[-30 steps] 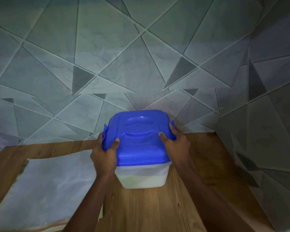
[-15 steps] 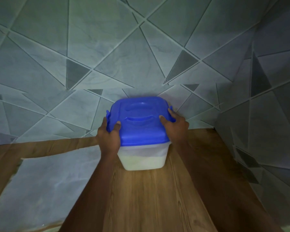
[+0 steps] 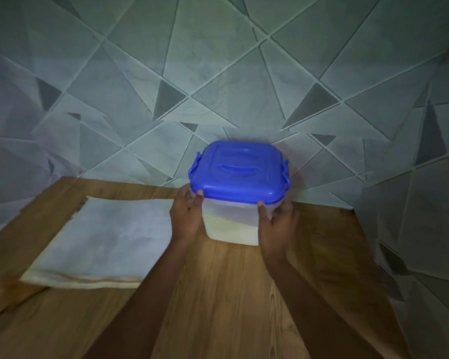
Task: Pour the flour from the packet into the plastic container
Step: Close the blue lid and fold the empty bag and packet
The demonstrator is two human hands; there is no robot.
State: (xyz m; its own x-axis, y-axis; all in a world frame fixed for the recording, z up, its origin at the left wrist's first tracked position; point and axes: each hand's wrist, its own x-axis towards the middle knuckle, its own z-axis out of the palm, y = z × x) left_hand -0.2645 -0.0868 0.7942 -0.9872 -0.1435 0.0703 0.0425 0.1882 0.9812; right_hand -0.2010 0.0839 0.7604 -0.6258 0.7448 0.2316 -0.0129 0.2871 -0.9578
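Observation:
A clear plastic container (image 3: 231, 224) stands on the wooden table near the back wall, with white flour filling its lower part. A blue lid (image 3: 237, 174) with side clips sits on top of it. My left hand (image 3: 186, 216) presses against the container's left side just under the lid. My right hand (image 3: 276, 224) holds its right side, thumb at the lid's rim. No flour packet is in view.
A white cloth (image 3: 106, 239) lies flat on the wooden table (image 3: 218, 294) to the left of the container. A tiled wall (image 3: 218, 73) with triangle patterns rises right behind, and a side wall (image 3: 425, 203) closes in on the right.
My hands have slid down from the lid's top to the container's sides. The view has swung left, showing more of the cloth.

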